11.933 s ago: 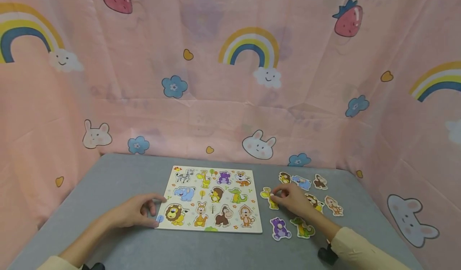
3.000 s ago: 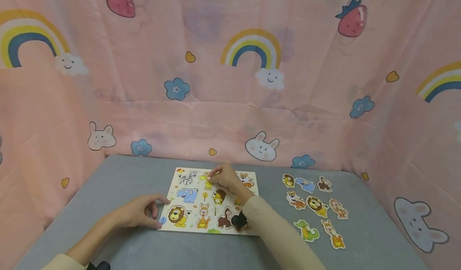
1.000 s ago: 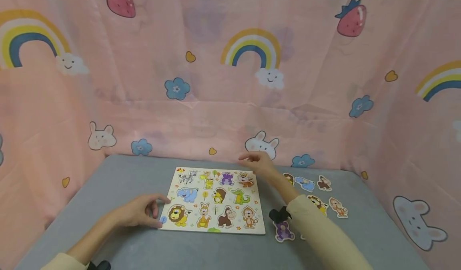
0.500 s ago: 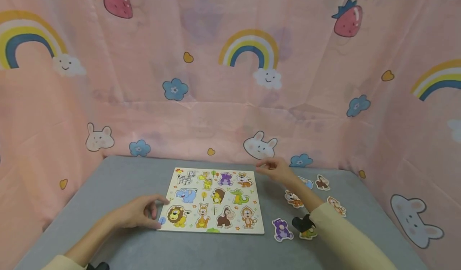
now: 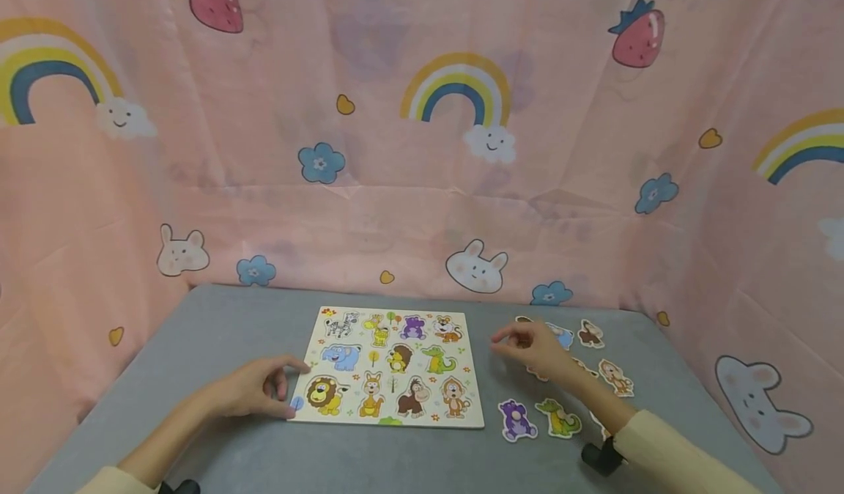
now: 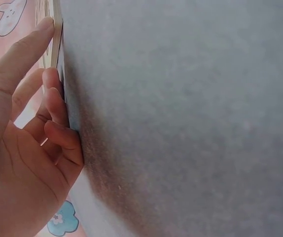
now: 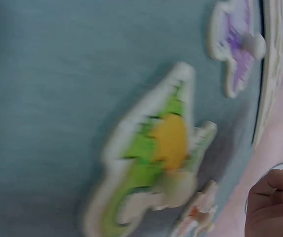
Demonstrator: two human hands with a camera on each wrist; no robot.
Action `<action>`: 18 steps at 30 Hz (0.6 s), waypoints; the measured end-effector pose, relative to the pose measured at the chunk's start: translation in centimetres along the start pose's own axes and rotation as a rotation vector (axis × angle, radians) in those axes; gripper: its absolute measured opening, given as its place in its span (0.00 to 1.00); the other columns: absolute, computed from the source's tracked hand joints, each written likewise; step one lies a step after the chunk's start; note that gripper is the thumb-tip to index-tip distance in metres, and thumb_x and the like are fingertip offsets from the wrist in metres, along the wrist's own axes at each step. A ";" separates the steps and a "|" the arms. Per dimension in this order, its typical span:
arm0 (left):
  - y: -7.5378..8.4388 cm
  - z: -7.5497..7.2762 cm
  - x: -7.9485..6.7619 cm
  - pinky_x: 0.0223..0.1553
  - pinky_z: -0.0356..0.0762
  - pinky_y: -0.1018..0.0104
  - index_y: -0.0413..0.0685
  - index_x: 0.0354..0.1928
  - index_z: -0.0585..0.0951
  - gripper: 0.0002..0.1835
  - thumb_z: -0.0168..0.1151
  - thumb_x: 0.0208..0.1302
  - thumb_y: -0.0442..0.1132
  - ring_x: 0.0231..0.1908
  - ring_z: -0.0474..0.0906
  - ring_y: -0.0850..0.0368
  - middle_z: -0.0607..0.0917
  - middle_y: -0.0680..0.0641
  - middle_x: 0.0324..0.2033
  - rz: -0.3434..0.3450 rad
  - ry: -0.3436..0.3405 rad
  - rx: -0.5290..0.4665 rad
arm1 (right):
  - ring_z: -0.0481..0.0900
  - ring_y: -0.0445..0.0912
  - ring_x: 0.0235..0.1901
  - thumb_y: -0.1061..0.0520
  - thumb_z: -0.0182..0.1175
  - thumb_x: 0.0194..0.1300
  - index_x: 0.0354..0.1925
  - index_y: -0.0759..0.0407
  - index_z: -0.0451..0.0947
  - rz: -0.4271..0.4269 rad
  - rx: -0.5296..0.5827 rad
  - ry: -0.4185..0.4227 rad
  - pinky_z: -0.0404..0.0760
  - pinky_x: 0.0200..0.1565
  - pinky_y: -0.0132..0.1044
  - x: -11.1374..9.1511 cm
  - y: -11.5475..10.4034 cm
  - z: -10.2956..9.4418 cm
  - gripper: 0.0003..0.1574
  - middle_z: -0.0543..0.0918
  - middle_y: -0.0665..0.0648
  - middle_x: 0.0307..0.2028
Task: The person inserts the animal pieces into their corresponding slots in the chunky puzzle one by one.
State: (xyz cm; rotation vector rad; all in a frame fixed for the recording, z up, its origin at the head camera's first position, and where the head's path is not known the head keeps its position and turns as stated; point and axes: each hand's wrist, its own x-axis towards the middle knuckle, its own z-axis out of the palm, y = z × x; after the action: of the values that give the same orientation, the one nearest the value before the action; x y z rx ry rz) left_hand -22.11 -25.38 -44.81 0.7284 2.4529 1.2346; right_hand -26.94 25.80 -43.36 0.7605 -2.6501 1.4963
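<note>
A wooden animal puzzle board [image 5: 363, 424] lies on the grey table. My left hand [image 5: 247, 388] touches the board's left edge with thumb and index finger spread apart; in the left wrist view, the left hand [image 6: 28, 143] has its other fingers loosely bent against the table. Nothing shows in my right hand [image 5: 537, 351], which is over the loose pieces right of the board, partly covering a tiger piece [image 5: 537, 374]. The giraffe piece [image 5: 379, 331] sits in the board's top row. Close below the right hand lie a purple hippo piece [image 5: 517, 421] and a green crocodile piece [image 5: 559, 418].
Other knobbed pieces lie at the right: an elephant [image 5: 562, 335], a gorilla [image 5: 590, 333] and a monkey [image 5: 616, 377]. My right forearm covers much of the lion and kangaroo pieces. A pink printed curtain [image 5: 395, 223] hangs behind the table [image 5: 231, 325].
The giraffe piece, held beside the board at first, has been carried into the board's top row. My right hand has let go and moved back right over the loose pieces. The left hand stays put.
</note>
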 end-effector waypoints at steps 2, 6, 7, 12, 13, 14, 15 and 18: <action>0.0 0.0 0.0 0.24 0.68 0.69 0.38 0.61 0.76 0.34 0.80 0.52 0.36 0.23 0.70 0.60 0.77 0.48 0.28 -0.004 -0.001 -0.003 | 0.67 0.39 0.22 0.62 0.70 0.66 0.42 0.64 0.85 -0.008 -0.013 -0.006 0.66 0.23 0.33 -0.8 0.0 0.0 0.08 0.77 0.56 0.24; 0.0 0.1 0.0 0.24 0.67 0.69 0.39 0.61 0.76 0.34 0.80 0.52 0.36 0.23 0.69 0.59 0.77 0.48 0.29 -0.013 0.003 -0.007 | 0.68 0.39 0.23 0.60 0.69 0.66 0.43 0.65 0.85 0.006 -0.015 -0.012 0.69 0.26 0.33 -2.2 -0.1 0.1 0.10 0.75 0.53 0.24; 0.0 0.1 0.0 0.24 0.67 0.69 0.39 0.61 0.76 0.34 0.81 0.52 0.36 0.23 0.69 0.59 0.77 0.48 0.29 -0.015 0.004 -0.006 | 0.68 0.39 0.23 0.60 0.69 0.67 0.43 0.66 0.85 0.009 -0.007 -0.011 0.69 0.25 0.33 -2.6 -0.1 0.1 0.10 0.75 0.53 0.24; -0.1 0.0 0.0 0.24 0.68 0.69 0.39 0.60 0.77 0.34 0.81 0.52 0.37 0.23 0.70 0.60 0.77 0.48 0.29 -0.006 0.009 0.008 | 0.68 0.40 0.22 0.64 0.68 0.66 0.42 0.68 0.84 -0.063 0.034 -0.010 0.69 0.23 0.34 -3.9 0.1 0.1 0.07 0.75 0.54 0.23; -0.1 0.0 -0.1 0.24 0.68 0.69 0.39 0.60 0.77 0.34 0.81 0.52 0.37 0.23 0.70 0.60 0.77 0.48 0.29 -0.004 0.009 0.009 | 0.68 0.40 0.21 0.66 0.68 0.66 0.42 0.68 0.84 -0.086 0.040 -0.012 0.69 0.22 0.35 -4.2 0.2 0.1 0.07 0.75 0.55 0.23; -0.1 0.0 -0.1 0.24 0.68 0.69 0.39 0.60 0.77 0.34 0.81 0.52 0.37 0.23 0.70 0.60 0.77 0.48 0.29 -0.003 0.009 0.010 | 0.68 0.39 0.21 0.67 0.67 0.65 0.42 0.69 0.83 -0.104 0.046 -0.012 0.69 0.21 0.35 -4.4 0.4 0.1 0.07 0.75 0.55 0.22; -0.1 0.0 0.0 0.24 0.68 0.69 0.39 0.60 0.77 0.34 0.81 0.52 0.37 0.23 0.70 0.60 0.77 0.48 0.29 -0.002 0.009 0.011 | 0.67 0.39 0.20 0.68 0.67 0.65 0.42 0.70 0.83 -0.114 0.058 -0.015 0.69 0.21 0.35 -4.7 0.4 0.1 0.07 0.74 0.56 0.22; -0.2 0.0 0.0 0.25 0.68 0.69 0.40 0.60 0.77 0.34 0.81 0.52 0.38 0.23 0.70 0.60 0.78 0.48 0.29 -0.010 0.007 0.022 | 0.67 0.38 0.20 0.68 0.67 0.66 0.43 0.70 0.82 -0.090 0.073 -0.017 0.69 0.20 0.35 -5.6 0.5 0.0 0.08 0.74 0.54 0.22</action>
State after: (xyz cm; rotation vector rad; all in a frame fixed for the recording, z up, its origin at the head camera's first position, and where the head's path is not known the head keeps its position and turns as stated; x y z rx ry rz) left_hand -22.16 -25.47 -44.99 0.7178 2.4762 1.2101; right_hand -22.24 28.30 -45.05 0.8888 -2.5477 1.5785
